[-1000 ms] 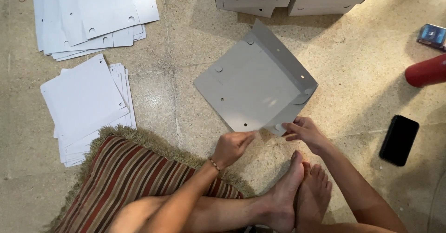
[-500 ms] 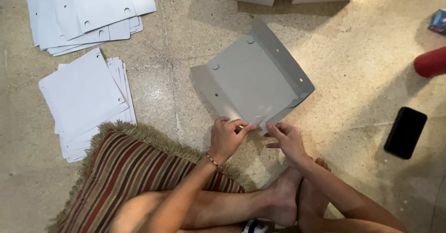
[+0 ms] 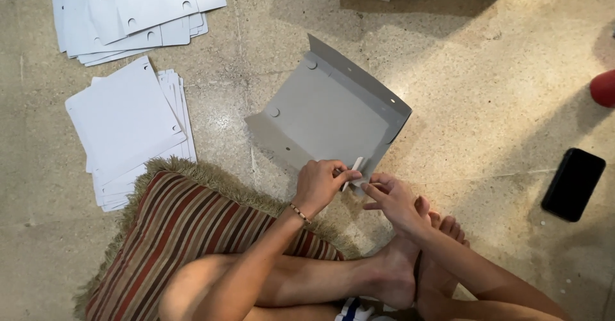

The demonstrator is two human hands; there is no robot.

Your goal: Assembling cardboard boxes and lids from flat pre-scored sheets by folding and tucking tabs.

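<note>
A grey cardboard sheet (image 3: 327, 113) lies on the speckled stone floor (image 3: 487, 103) just ahead of the person's crossed legs. It is a flat cut blank with small round holes near its edges; the far-right flap stands folded upward as a low wall, and a narrower flap along the left side is creased down against the floor. At the near corner a thin pale tab (image 3: 354, 168) sticks up on edge — both hands meet there.

The left hand (image 3: 320, 185) comes in from below, wrist wearing a thin bracelet, fingers curled and pinched on that tab. The right hand (image 3: 394, 199) reaches across from the right, palm partly up, fingertips closed narrowly on the sheet's near edge just beside the tab.

A striped fringed cushion (image 3: 173, 238) lies under the left forearm. Two stacks of white punched sheets (image 3: 128, 113) sit to the left — well apart from the grey sheet. A black phone (image 3: 573, 184) rests on the floor to the right
</note>
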